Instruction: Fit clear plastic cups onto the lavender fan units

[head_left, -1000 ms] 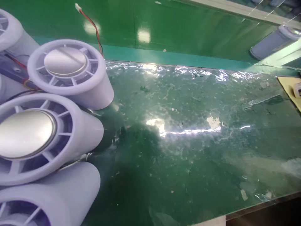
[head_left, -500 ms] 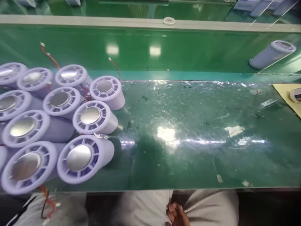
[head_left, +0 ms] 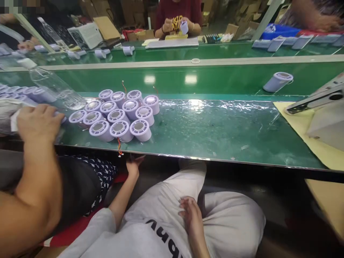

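Note:
My right hand (head_left: 192,213) rests at my lap against the light trousers, its fingers loosely bent and apart, holding nothing that I can see. Just below the table's front edge is my left hand (head_left: 133,165), fingers stretched out, partly in shadow; no held thing can be made out. Above it on the green table (head_left: 193,132) several lavender plastic cylinders (head_left: 140,129) stand close together, with slotted rims and round silver discs on top. A red, yellow and black wire lead (head_left: 119,147) with a white connector hangs over the edge near my left hand.
A co-worker's hand (head_left: 40,120) reaches over the table at left, near a tilted clear plastic bottle (head_left: 56,84). One lavender cylinder (head_left: 278,82) lies tilted on the green strip behind. At right a metal-armed device (head_left: 319,95) stands on yellow paper (head_left: 292,130). Another person works opposite.
My view has pulled back and up, bringing the co-workers, the bottle and my left hand into sight. My right hand has loosened from a tighter curl.

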`<action>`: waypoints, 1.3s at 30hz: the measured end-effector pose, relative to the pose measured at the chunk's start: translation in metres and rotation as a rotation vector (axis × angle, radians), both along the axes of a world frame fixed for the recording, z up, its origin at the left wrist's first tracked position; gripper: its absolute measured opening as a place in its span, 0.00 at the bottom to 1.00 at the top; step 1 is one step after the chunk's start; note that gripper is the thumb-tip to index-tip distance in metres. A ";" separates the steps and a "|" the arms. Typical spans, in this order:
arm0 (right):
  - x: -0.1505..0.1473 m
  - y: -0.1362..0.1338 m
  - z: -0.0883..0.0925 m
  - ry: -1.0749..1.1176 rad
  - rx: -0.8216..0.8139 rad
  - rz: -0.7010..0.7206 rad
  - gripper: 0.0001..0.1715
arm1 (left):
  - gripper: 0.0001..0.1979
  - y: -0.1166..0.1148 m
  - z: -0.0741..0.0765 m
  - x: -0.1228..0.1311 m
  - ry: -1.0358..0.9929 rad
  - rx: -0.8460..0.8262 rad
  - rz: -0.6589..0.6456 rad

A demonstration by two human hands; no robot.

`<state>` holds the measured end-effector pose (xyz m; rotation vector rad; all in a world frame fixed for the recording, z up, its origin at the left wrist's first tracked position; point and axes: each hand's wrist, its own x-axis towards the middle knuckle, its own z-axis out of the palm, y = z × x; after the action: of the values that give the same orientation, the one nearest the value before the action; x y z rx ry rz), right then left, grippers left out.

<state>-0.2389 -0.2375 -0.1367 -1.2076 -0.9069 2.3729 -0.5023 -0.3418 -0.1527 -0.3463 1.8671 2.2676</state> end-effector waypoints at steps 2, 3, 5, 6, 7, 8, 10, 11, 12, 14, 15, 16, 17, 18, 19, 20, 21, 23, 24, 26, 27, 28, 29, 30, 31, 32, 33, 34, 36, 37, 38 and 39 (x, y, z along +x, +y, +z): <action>-0.012 -0.001 0.006 0.091 0.028 0.048 0.18 | 0.13 -0.013 0.005 0.026 -0.023 -0.009 -0.057; -0.018 -0.002 0.009 0.128 0.022 0.061 0.18 | 0.13 -0.019 0.009 0.042 -0.039 -0.006 -0.112; -0.032 -0.004 0.013 0.191 -0.012 0.072 0.20 | 0.16 -0.028 0.022 0.073 -0.079 0.014 -0.265; -0.038 -0.006 0.016 0.226 -0.033 0.076 0.23 | 0.18 -0.032 0.030 0.088 -0.102 0.025 -0.350; -0.045 -0.008 0.019 0.274 -0.065 0.082 0.27 | 0.18 -0.034 0.038 0.100 -0.120 0.032 -0.429; -0.050 -0.009 0.024 0.332 -0.101 0.083 0.29 | 0.18 -0.036 0.048 0.110 -0.133 0.036 -0.497; -0.058 -0.011 0.034 0.465 -0.187 0.074 0.30 | 0.16 -0.036 0.066 0.124 -0.154 0.047 -0.622; -0.060 -0.011 0.040 0.510 -0.214 0.068 0.29 | 0.16 -0.035 0.073 0.129 -0.169 0.057 -0.683; -0.061 -0.011 0.046 0.546 -0.241 0.070 0.29 | 0.16 -0.033 0.080 0.133 -0.187 0.070 -0.741; -0.059 -0.010 0.059 0.611 -0.279 0.070 0.32 | 0.16 -0.027 0.089 0.144 -0.222 0.101 -0.832; -0.056 -0.009 0.064 0.662 -0.304 0.065 0.33 | 0.16 -0.025 0.092 0.149 -0.236 0.121 -0.861; -0.052 -0.008 0.067 0.715 -0.329 0.063 0.34 | 0.16 -0.022 0.093 0.155 -0.244 0.144 -0.878; -0.049 -0.007 0.070 0.759 -0.349 0.063 0.34 | 0.16 -0.020 0.094 0.160 -0.248 0.167 -0.889; -0.045 -0.005 0.071 0.784 -0.359 0.059 0.35 | 0.16 -0.018 0.094 0.164 -0.250 0.185 -0.898; -0.042 -0.004 0.072 0.783 -0.357 0.058 0.34 | 0.16 -0.016 0.093 0.168 -0.250 0.198 -0.911; -0.040 -0.003 0.071 0.763 -0.355 0.065 0.34 | 0.15 -0.015 0.091 0.170 -0.246 0.205 -0.929; -0.038 -0.002 0.071 0.734 -0.351 0.066 0.34 | 0.15 -0.015 0.090 0.171 -0.236 0.204 -0.953; -0.035 -0.001 0.069 0.680 -0.336 0.053 0.34 | 0.15 -0.015 0.086 0.171 -0.215 0.196 -0.996; -0.035 -0.001 0.069 0.662 -0.328 0.050 0.34 | 0.15 -0.015 0.085 0.171 -0.204 0.194 -1.009; -0.034 -0.002 0.070 0.659 -0.315 0.055 0.34 | 0.15 -0.016 0.083 0.170 -0.189 0.199 -1.019; -0.034 -0.002 0.071 0.671 -0.312 0.061 0.34 | 0.15 -0.017 0.084 0.170 -0.184 0.203 -1.021; -0.033 -0.002 0.072 0.686 -0.313 0.072 0.34 | 0.15 -0.017 0.084 0.170 -0.179 0.207 -1.023; -0.033 -0.002 0.073 0.697 -0.318 0.083 0.34 | 0.15 -0.017 0.085 0.171 -0.174 0.208 -1.026; -0.033 -0.002 0.074 0.700 -0.322 0.088 0.35 | 0.15 -0.017 0.086 0.171 -0.170 0.206 -1.028; -0.033 -0.003 0.075 0.693 -0.322 0.086 0.35 | 0.15 -0.017 0.087 0.172 -0.170 0.202 -1.028; -0.033 -0.003 0.076 0.680 -0.321 0.083 0.35 | 0.15 -0.017 0.087 0.172 -0.170 0.200 -1.027; -0.033 -0.003 0.077 0.661 -0.319 0.084 0.36 | 0.15 -0.017 0.087 0.173 -0.170 0.200 -1.027; -0.033 -0.003 0.077 0.642 -0.315 0.088 0.37 | 0.15 -0.018 0.087 0.173 -0.170 0.203 -1.028; -0.033 -0.003 0.078 0.621 -0.311 0.102 0.38 | 0.15 -0.018 0.084 0.173 -0.169 0.211 -1.030; -0.033 -0.003 0.078 0.617 -0.311 0.106 0.39 | 0.15 -0.017 0.082 0.173 -0.169 0.212 -1.030; -0.033 -0.003 0.078 0.614 -0.311 0.109 0.39 | 0.15 -0.017 0.081 0.172 -0.169 0.210 -1.030; -0.033 -0.003 0.079 0.613 -0.310 0.108 0.39 | 0.15 -0.017 0.080 0.172 -0.169 0.207 -1.029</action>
<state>-0.2720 -0.2409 -0.0581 -0.4509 -0.4206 2.7909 -0.3304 -0.3590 -0.0727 0.3734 1.2401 1.5986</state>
